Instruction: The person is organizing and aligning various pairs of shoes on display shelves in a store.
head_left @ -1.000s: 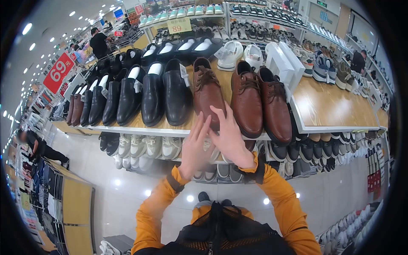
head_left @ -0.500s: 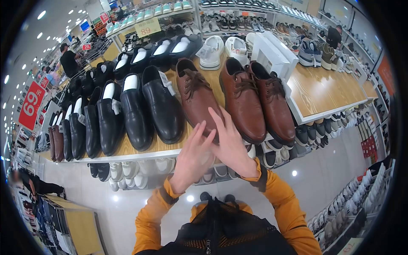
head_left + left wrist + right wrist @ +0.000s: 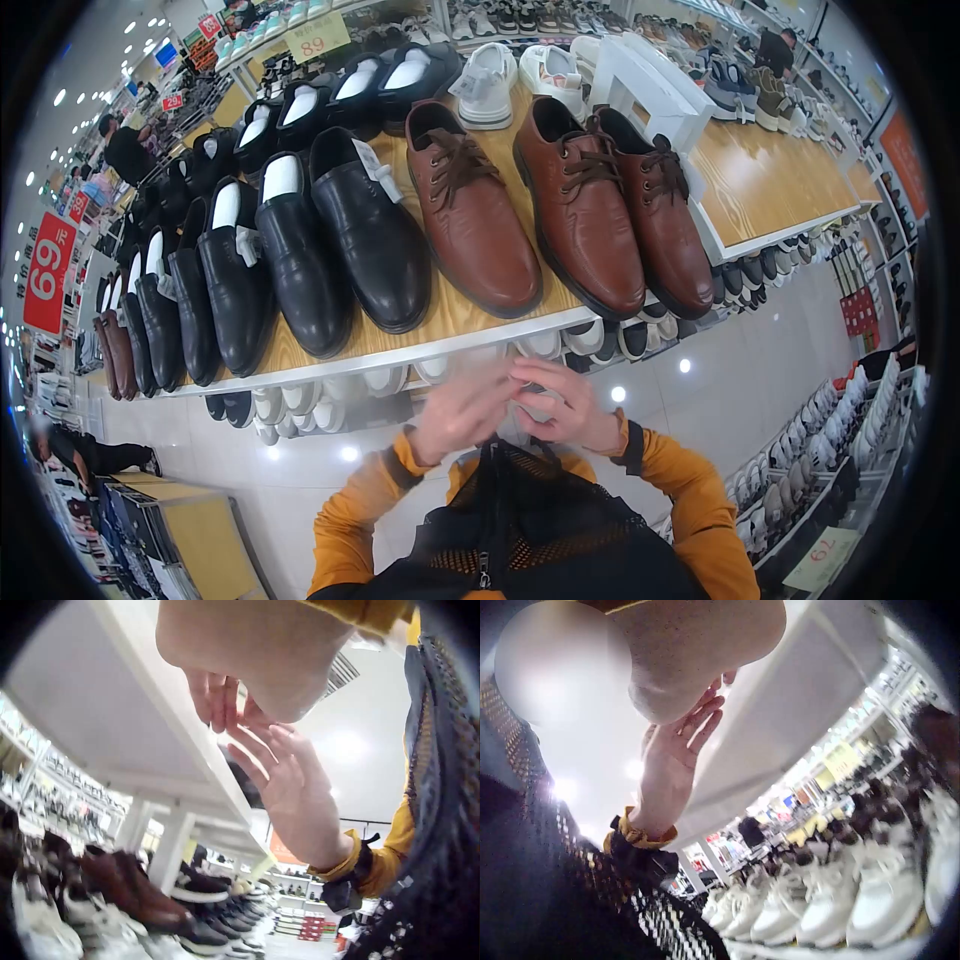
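My left hand [image 3: 462,412], blurred, is in front of the display table's front edge, close to my body. Beside it is my right hand [image 3: 568,408], its fingers loosely bent, and the fingertips of both hands meet or overlap. No object shows in either one. In the left wrist view the right hand [image 3: 296,791] has its fingers spread and relaxed; the right wrist view shows the left hand [image 3: 671,769] with fingers extended. Just beyond them on the table stand a brown lace-up shoe [image 3: 485,240], two more brown lace-up shoes [image 3: 590,225] and a tagged black loafer [image 3: 372,245].
Several black loafers [image 3: 300,265] line the wooden display table [image 3: 450,325] to the left. White sneakers [image 3: 488,90] and a white stand [image 3: 650,90] are behind. Under the tabletop, a lower shelf holds white sneakers [image 3: 829,900]. A box-like wooden unit [image 3: 215,540] stands at the lower left.
Both hands have drawn back from the toe of the left brown shoe toward my body, below the table edge. The shoes stay in place; the head view has turned to the right.
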Motion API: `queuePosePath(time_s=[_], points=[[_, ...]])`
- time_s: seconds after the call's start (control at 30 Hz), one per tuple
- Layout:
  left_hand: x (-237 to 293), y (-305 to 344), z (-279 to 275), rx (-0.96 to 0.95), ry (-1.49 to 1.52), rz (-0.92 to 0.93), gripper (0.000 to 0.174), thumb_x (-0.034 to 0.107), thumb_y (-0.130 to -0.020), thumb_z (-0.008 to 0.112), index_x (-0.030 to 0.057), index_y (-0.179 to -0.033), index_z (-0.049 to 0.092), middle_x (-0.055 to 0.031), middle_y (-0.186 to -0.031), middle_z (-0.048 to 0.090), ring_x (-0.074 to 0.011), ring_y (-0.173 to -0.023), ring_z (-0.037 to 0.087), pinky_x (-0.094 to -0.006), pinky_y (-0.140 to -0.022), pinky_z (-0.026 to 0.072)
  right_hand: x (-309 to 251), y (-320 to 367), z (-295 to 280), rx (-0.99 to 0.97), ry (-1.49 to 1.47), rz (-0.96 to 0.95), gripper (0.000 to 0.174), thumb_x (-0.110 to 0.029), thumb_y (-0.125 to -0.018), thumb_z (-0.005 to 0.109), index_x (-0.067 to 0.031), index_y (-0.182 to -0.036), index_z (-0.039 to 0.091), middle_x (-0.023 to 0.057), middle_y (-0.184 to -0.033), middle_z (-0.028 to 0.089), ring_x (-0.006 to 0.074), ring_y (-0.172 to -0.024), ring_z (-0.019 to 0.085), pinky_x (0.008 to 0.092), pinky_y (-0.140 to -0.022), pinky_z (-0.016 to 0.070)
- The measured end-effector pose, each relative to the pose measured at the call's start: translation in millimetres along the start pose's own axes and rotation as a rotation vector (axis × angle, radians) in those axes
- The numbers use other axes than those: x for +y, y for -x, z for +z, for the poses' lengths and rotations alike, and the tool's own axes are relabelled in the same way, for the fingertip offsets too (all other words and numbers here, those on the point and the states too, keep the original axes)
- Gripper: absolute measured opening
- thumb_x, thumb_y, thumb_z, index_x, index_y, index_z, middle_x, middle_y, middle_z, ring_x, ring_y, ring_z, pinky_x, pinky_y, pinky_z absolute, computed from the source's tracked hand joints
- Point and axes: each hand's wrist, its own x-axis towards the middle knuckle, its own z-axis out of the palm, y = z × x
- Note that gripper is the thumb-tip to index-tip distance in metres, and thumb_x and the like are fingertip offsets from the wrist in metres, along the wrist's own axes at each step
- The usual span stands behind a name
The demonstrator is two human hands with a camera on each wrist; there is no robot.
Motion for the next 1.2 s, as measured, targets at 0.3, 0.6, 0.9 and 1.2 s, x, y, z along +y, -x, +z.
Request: queuePosePath(time_s=[0.3,0.6,0.9,1.2], points=[[-21,21,109,-0.368,0.302,-0.564,0.054,0.022,-0.097,0.061,0.0069,-0.146,0.043,-0.0262,-0.137,0.052,-0.0425,-0.128,0.050,-0.0426,-0.108,0.0413,151,161,-4,0.352,-0.454,1.492,0.051,-0.031,-0.090,0.076,-0.0025,-0.122,0.048,0.0066,-0.098,0.064,0.0174,-0.087,0.064,0.0295,-0.079,0.0519],[-41,45,216,-0.322,0.436,-0.479,0.084,0.023,-0.100,0.057,-0.0034,-0.156,0.000,-0.0300,-0.160,0.016,-0.0359,-0.149,0.021,-0.0361,-0.121,0.0207,183,133,-6,0.338,-1.094,1.476,0.061,-0.024,-0.090,0.074,-0.0022,-0.137,0.040,0.0121,-0.127,0.058,0.0219,-0.114,0.061,0.0338,-0.100,0.0476],[2,32,191,-0.220,0.237,-0.534,0.073,0.029,-0.103,0.052,-0.0001,-0.157,0.010,-0.0279,-0.162,0.011,-0.0373,-0.152,0.012,-0.0379,-0.121,0.0167,148,136,-41,0.241,-0.922,1.496,0.070,-0.027,-0.088,0.077,-0.0029,-0.141,0.039,0.0094,-0.134,0.055,0.0197,-0.125,0.053,0.0363,-0.104,0.0435],[40,57,170,-0.034,0.753,-0.996,0.082,0.026,-0.102,0.057,0.0066,-0.159,0.002,-0.0224,-0.162,0.015,-0.0311,-0.151,0.017,-0.0399,-0.120,0.0206,61,244,-118,-0.091,-0.726,1.456,0.107,-0.030,-0.084,0.082,0.0086,-0.153,0.010,0.0219,-0.143,0.046,0.0270,-0.129,0.050,0.0359,-0.104,0.0435]])
